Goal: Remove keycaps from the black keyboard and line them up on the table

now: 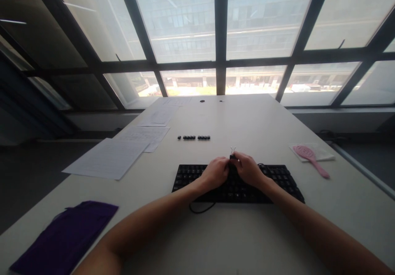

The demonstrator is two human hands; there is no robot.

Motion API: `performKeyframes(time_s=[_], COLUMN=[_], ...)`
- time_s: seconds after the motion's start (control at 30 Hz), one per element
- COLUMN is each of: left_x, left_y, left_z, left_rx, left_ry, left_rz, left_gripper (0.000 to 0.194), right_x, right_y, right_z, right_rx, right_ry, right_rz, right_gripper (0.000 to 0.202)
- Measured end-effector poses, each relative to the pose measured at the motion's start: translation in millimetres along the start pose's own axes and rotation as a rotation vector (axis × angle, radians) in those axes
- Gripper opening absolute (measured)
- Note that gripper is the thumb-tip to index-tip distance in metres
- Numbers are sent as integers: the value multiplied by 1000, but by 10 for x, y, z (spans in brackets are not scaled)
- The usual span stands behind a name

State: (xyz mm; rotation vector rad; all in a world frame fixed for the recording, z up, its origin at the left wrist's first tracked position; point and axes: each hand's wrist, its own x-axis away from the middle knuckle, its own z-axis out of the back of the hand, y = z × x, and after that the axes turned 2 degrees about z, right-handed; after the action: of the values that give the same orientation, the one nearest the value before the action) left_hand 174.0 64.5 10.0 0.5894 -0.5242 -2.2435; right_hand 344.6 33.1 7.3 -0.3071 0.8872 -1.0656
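A black keyboard (247, 193) lies across the table in front of me, its cable looping out at the front edge. Over its back middle, my right hand (248, 168) is closed, thumb and finger pinching a small black tool with two silver wire prongs (232, 157). The prongs point up and away from me, apart at their tips. My left hand (217, 171) is closed too, its fingertips against the tool's left side. Both hands hide part of the keys beneath. Beyond the keyboard, several loose black keycaps (189, 137) sit in a row.
Printed sheets (106, 156) overlap along the left side of the table. A purple cloth pouch (66, 238) lies near left. At right, a pink hairbrush (308, 154) rests partly on a clear plastic bag (325, 153). Large windows stand behind the table's far edge.
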Motion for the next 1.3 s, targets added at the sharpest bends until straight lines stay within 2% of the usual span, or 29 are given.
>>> performKeyframes(time_s=[0.13, 0.33, 0.6, 0.73, 0.9, 1.0, 1.17, 1.3], left_x=[-25, -65, -64, -33, -8, -1, 26, 38], left_y=[40, -6, -29, -15, 31, 51, 43, 42], left_z=[13, -44, -54, -44, -10, -8, -27, -30], left_rx=[3, 36, 119, 168, 207, 201, 170, 36], left_ry=[-3, 7, 62, 158, 230, 261, 286, 232], left_rz=[7, 42, 31, -10, -26, -34, -62, -164], left_gripper=[12, 17, 13, 10, 23, 27, 29, 27], right_x=[41, -10, -55, -38, -27, -28, -26, -26], right_y=[-18, 58, 81, 38, 19, 22, 17, 11], right_z=[-27, -24, 13, 8, -27, -42, -40, -35], right_rx=[31, -170, -335, -372, -343, -316, -315, -285], right_ry=[43, 94, 154, 178, 238, 229, 179, 202], right_rz=[51, -180, -238, -205, -186, -204, -199, -164], right_gripper=[20, 19, 20, 17, 19, 18, 15, 16])
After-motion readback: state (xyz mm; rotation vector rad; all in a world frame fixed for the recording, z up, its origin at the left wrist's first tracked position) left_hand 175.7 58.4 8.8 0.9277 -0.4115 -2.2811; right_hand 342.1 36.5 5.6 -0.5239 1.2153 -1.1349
